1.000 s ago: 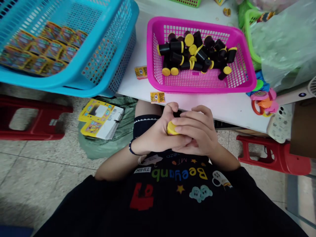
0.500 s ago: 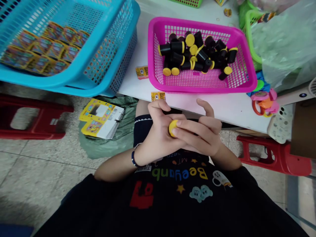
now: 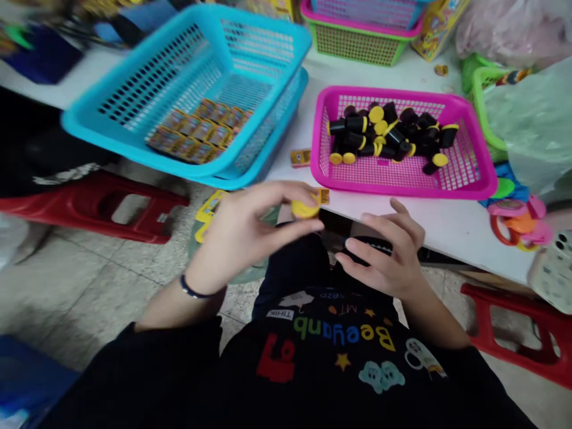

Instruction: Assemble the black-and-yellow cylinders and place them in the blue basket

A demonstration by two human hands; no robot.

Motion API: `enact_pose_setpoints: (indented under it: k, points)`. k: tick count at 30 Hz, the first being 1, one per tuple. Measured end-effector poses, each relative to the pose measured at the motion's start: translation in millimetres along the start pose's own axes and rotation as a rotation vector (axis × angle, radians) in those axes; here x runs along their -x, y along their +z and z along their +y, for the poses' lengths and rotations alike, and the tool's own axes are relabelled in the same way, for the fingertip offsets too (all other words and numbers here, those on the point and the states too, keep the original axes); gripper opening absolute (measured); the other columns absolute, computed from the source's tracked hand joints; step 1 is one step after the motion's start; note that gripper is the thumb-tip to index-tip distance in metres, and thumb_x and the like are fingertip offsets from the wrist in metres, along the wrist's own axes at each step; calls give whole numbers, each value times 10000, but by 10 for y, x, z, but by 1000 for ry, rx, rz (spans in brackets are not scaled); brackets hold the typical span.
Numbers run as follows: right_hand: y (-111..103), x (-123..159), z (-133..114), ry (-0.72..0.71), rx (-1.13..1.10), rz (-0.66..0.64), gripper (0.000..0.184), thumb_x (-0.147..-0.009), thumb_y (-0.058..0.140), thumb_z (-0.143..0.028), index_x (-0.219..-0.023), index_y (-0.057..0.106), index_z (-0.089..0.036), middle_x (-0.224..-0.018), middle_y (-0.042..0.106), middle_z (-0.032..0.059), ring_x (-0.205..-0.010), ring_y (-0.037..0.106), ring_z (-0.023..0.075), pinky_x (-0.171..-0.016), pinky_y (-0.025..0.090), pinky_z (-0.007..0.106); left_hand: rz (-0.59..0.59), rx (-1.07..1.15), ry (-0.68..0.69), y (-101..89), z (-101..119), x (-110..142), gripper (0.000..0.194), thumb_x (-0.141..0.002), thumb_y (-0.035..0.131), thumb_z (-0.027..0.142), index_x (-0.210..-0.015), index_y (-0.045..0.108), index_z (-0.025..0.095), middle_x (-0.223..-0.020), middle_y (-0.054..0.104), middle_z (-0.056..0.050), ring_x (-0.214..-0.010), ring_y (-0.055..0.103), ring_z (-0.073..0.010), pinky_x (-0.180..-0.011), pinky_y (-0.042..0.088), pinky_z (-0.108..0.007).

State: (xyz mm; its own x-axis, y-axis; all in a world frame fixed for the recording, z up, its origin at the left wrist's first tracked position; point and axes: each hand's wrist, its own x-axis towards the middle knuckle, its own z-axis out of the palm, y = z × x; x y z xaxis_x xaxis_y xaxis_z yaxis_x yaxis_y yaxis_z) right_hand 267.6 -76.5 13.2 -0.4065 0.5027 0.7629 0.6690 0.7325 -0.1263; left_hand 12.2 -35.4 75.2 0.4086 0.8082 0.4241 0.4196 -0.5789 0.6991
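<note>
My left hand [image 3: 250, 223] pinches a round yellow cap [image 3: 305, 208] between thumb and fingers, above my lap near the table edge. Whether a black canister body hangs on that cap, I cannot tell. To the right, my right hand [image 3: 388, 253] is apart from it, fingers spread and curved, with nothing in them. Beyond the hands stands a pink basket [image 3: 402, 187] of small black canisters [image 3: 395, 134] with yellow lids. A small printed yellow packet [image 3: 324, 196] lies just past my left fingertips.
Stacked blue baskets [image 3: 179, 170] at the left hold rows of printed packets [image 3: 196, 134]. Another packet [image 3: 300, 158] lies beside the pink basket. Scissors [image 3: 521, 220] and a phone [image 3: 554, 268] are at the right. Red stools [image 3: 147, 202] stand below, and a bag-filled green basket [image 3: 485, 113] is behind.
My hands have come apart: the left has moved left with the yellow cap, and the right has let go and opened. The view has turned leftward, showing more of the blue baskets.
</note>
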Motion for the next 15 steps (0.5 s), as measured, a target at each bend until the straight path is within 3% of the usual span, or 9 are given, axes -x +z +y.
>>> enact_pose_setpoints:
  k: [3,5,8,11,13,15]
  points:
    - [-43,51,71,37,34,-14,475,-851,845,-185,-1273,664,-311,-1323,632,73,-1156,577,254,-1233,505,562,143,-325,-52,-566,-60,-322,369,-875,875,486,-1034,802,161,-1037,827,-46,-964,762,-194,-958,614,-357]
    - [-60,106,118,67,63,-27,442,-861,820,-152,-1254,672,-291,-1312,640,78,-1165,586,259,-1205,515,541,204,-515,-153,-938,-231,-629,499,-825,895,554,-1053,808,118,-999,813,-50,-884,725,-173,-951,619,-395]
    - [-79,199,165,118,86,-35,386,-877,797,-139,-1221,686,-275,-1301,652,82,-1195,593,271,-1169,522,521,103,-734,-433,-1391,-743,-1132,584,-812,873,585,-1067,791,67,-850,774,6,-872,702,-138,-1089,554,-471]
    - [-92,288,179,156,65,-52,348,-893,777,-132,-1204,695,-267,-1298,661,87,-1216,597,280,-1140,526,523,-60,-866,-653,-1636,-1399,-1555,586,-794,788,711,-899,780,134,-777,770,91,-964,684,-106,-1198,450,-356]
    - [-95,338,175,166,35,-72,318,-904,757,-121,-1180,702,-267,-1277,676,82,-1195,611,272,-1131,525,528,-124,-930,-783,-1681,-1759,-1739,537,-772,790,735,-752,742,201,-637,715,147,-910,656,-73,-1172,421,-238]
    - [-95,381,169,171,9,-92,296,-913,738,-112,-1160,708,-272,-1259,690,77,-1175,624,265,-1125,524,534,-164,-938,-861,-1665,-1984,-1833,488,-780,813,692,-699,718,221,-484,610,163,-887,647,-67,-1120,412,-178]
